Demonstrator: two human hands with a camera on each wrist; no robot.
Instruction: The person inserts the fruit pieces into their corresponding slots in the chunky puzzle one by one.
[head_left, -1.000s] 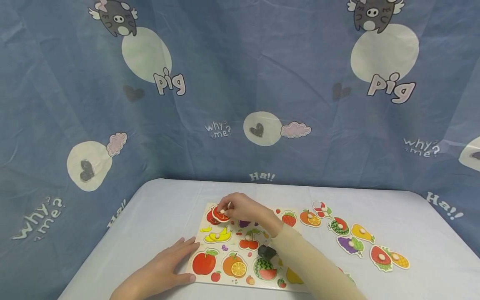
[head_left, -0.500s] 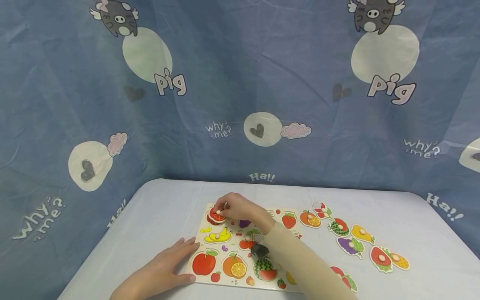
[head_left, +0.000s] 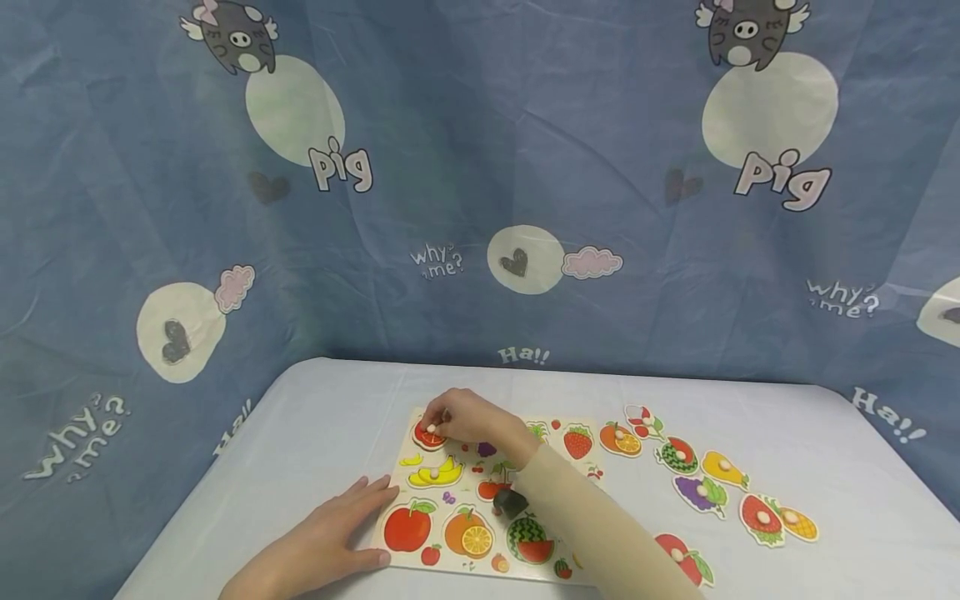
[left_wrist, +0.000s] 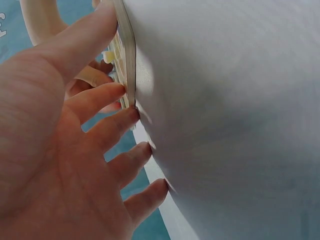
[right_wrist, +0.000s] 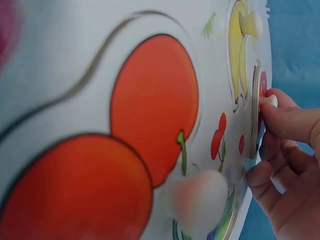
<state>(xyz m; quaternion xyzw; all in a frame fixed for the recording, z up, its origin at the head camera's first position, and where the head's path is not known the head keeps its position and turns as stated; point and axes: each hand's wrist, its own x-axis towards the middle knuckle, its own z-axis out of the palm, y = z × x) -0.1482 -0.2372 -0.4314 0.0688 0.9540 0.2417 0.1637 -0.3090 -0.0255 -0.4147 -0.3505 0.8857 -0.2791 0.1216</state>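
Observation:
My right hand (head_left: 474, 421) pinches the white knob of a round red fruit puzzle piece (head_left: 427, 439) at the far left corner of the fruit puzzle board (head_left: 468, 492). In the right wrist view, thumb and finger hold that knob, and the piece (right_wrist: 256, 120) lies close against the board; whether it sits fully in its recess I cannot tell. My left hand (head_left: 322, 533) rests at the board's left edge with fingers spread. In the left wrist view, the left thumb touches the board's edge (left_wrist: 129, 55) and the other fingertips reach the table.
A banana piece (head_left: 437, 473) and a cherry piece (head_left: 489, 489) are on the board. Loose knobbed pieces lie right of it, among them an orange (head_left: 619, 439), a watermelon (head_left: 678, 453), grapes (head_left: 697, 492) and a strawberry (head_left: 761, 517). A blue printed cloth (head_left: 450, 167) hangs behind the table.
My right hand has moved slightly left with the red fruit piece, which now lies over the matching corner picture instead of offset to its right. The left hand stays put.

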